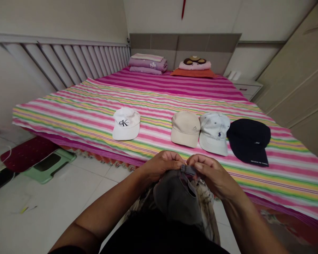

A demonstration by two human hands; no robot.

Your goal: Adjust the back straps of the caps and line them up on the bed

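A dark grey cap (175, 197) is held close to my body, its back strap (188, 170) uppermost. My left hand (165, 164) pinches one end of that strap between thumb and fingers. On the other end, the fingers of my right hand (210, 173) are closed. Beyond my hands, caps lie on the striped bed sheet (153, 141): a white cap (126, 124) with dark letters, apart on the left, then a beige cap (186, 127), a pale blue cap (214, 132) and a black cap (249, 139) side by side on the right.
Folded purple bedding (148, 65) and a pink-and-orange stack (193, 72) sit by the headboard (185, 46). White rails (76, 63) line the bed's left side. A green stool (49, 167) stands on the tiled floor at left, a white nightstand (246, 88) at back right.
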